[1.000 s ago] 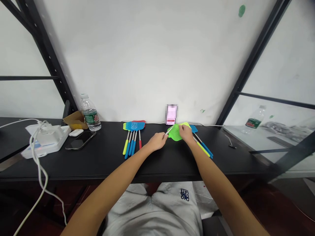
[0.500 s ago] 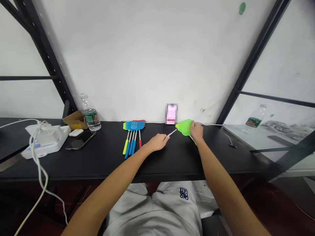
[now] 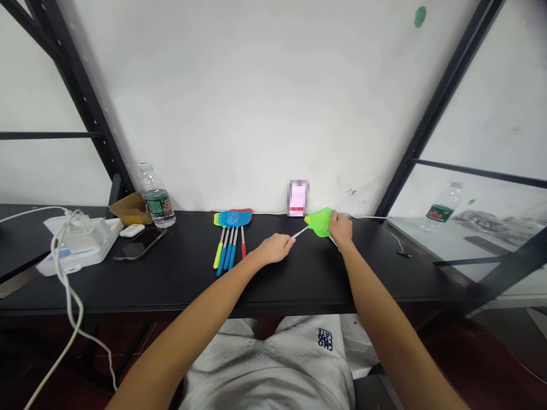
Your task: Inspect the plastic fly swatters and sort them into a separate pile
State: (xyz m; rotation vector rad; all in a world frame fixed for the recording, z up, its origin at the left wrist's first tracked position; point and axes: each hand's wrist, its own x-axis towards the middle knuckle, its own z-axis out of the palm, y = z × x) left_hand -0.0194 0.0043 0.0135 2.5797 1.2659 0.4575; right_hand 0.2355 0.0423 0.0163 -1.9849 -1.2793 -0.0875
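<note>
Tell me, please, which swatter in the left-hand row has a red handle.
The rightmost swatter: its handle is red, whereas the others there have blue or yellow handles.

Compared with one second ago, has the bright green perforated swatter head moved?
Yes: the green swatter head shifted right, relative to the pink rectangular panel.

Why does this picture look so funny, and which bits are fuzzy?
In the head view, the pink thing is broken into blocky squares, and the far-right bottle looks hazy; also in the head view, the phone shows a pale reflection, while the green swatter is clear enough to show its holes.
</note>
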